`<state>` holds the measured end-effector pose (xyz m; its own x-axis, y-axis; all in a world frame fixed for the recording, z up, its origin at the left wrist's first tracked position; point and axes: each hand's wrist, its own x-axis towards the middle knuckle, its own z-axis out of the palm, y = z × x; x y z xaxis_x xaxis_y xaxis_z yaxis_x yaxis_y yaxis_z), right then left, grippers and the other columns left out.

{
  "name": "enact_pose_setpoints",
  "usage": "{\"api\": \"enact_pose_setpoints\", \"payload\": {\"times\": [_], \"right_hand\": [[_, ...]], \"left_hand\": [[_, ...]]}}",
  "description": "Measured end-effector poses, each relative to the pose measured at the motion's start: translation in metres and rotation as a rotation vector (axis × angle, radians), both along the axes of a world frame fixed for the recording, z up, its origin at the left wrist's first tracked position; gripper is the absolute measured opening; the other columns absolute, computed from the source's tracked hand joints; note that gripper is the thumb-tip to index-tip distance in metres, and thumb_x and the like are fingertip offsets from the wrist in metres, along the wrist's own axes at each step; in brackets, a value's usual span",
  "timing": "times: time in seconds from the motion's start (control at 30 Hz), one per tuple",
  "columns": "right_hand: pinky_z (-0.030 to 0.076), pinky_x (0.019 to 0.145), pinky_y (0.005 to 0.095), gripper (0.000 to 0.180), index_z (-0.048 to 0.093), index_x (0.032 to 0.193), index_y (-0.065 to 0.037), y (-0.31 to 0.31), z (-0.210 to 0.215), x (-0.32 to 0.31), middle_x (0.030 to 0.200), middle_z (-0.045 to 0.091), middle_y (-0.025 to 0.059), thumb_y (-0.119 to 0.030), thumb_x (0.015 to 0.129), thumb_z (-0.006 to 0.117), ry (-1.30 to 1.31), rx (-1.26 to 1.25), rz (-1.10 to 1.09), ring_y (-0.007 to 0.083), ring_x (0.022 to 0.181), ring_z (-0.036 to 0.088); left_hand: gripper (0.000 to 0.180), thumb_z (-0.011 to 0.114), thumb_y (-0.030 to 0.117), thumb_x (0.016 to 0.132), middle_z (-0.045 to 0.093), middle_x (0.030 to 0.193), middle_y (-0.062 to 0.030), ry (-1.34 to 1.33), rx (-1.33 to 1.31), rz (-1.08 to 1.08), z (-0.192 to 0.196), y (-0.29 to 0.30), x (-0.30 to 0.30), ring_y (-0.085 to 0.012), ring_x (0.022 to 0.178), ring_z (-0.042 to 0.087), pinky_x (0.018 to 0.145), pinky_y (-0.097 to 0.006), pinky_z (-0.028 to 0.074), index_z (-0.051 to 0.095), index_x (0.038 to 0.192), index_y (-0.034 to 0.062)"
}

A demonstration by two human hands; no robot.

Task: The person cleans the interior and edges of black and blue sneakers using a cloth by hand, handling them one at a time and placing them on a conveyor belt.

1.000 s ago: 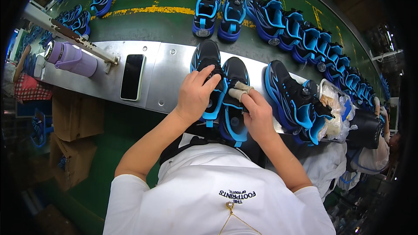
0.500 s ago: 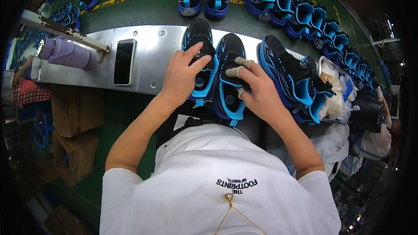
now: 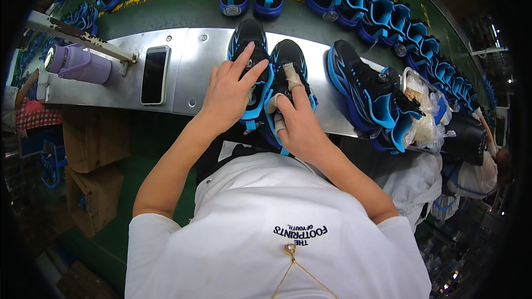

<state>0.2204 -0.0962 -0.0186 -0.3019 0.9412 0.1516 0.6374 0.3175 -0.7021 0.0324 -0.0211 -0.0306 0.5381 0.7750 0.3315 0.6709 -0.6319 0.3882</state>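
Note:
Two black and blue sneakers stand side by side on a metal shelf (image 3: 183, 72) in front of me. My left hand (image 3: 228, 91) lies flat on the left sneaker (image 3: 247, 39), fingers spread over its tongue and laces. My right hand (image 3: 296, 119) rests on the right sneaker (image 3: 289, 58), its taped index finger pressing on the lace area. Neither hand lifts a shoe.
A smartphone (image 3: 153, 75) lies on the shelf left of the shoes, and a purple bottle (image 3: 77, 63) further left. Another black and blue sneaker (image 3: 366, 94) and a clear bag (image 3: 424, 111) sit at the right. Several blue sneakers (image 3: 354, 0) ride the green conveyor beyond. Cardboard boxes (image 3: 94, 155) stand below left.
Both hands stayed on the pair of sneakers. My left fingers spread out further over the left shoe. My head shifted, so the scene sits lower and closer.

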Motion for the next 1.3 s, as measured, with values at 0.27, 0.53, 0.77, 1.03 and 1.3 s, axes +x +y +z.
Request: {"api": "enact_pose_setpoints", "payload": {"times": [0.27,0.53,0.77,1.03,1.3], "right_hand": [[0.050,0.091,0.0383,0.016,0.071,0.103,-0.008,0.023,0.053,0.030,0.108,0.067,0.0129,-0.007,0.087,0.067,0.134,0.065,-0.082,0.0325,0.108,0.062],[0.049,0.086,0.0363,0.028,0.072,0.103,-0.011,0.025,0.021,0.029,0.105,0.065,0.0055,0.000,0.078,0.069,-0.033,0.132,0.116,0.0282,0.097,0.057],[0.050,0.080,0.0378,0.032,0.067,0.113,-0.011,0.022,0.036,0.035,0.096,0.062,0.0069,-0.008,0.081,0.071,-0.180,0.022,0.107,0.0291,0.091,0.058],[0.052,0.082,0.0406,0.039,0.061,0.123,-0.010,0.029,0.047,0.038,0.106,0.061,0.0158,-0.011,0.085,0.069,-0.160,-0.137,0.080,0.0367,0.097,0.062],[0.051,0.088,0.0364,0.048,0.063,0.127,-0.012,0.030,0.045,0.045,0.127,0.059,0.0145,0.001,0.081,0.068,-0.061,0.166,0.143,0.0328,0.100,0.062]], "left_hand": [[0.039,0.054,0.009,0.090,0.054,0.136,-0.0169,-0.206,-0.347,0.047,0.021,0.018,-0.008,-0.0341,0.115,0.055,0.103,-0.039,0.040,0.061,0.129,0.0098],[0.029,0.063,-0.005,0.075,0.060,0.101,-0.0096,-0.234,-0.233,0.033,0.010,0.024,0.002,-0.0262,0.091,0.060,0.080,-0.035,0.049,0.069,0.102,0.0040],[0.028,0.063,0.000,0.077,0.062,0.099,-0.0081,-0.267,-0.408,-0.017,0.017,0.031,0.007,-0.0270,0.097,0.057,0.084,-0.035,0.048,0.070,0.103,0.0063],[0.021,0.063,0.002,0.077,0.064,0.106,-0.0056,0.281,-0.298,-0.189,0.033,0.030,0.025,-0.0280,0.100,0.054,0.088,-0.036,0.048,0.071,0.095,0.0063],[0.037,0.067,-0.002,0.073,0.059,0.104,-0.0079,-0.234,-0.012,0.087,0.013,0.012,0.027,-0.0317,0.097,0.057,0.082,-0.037,0.050,0.066,0.109,0.0052]]}}
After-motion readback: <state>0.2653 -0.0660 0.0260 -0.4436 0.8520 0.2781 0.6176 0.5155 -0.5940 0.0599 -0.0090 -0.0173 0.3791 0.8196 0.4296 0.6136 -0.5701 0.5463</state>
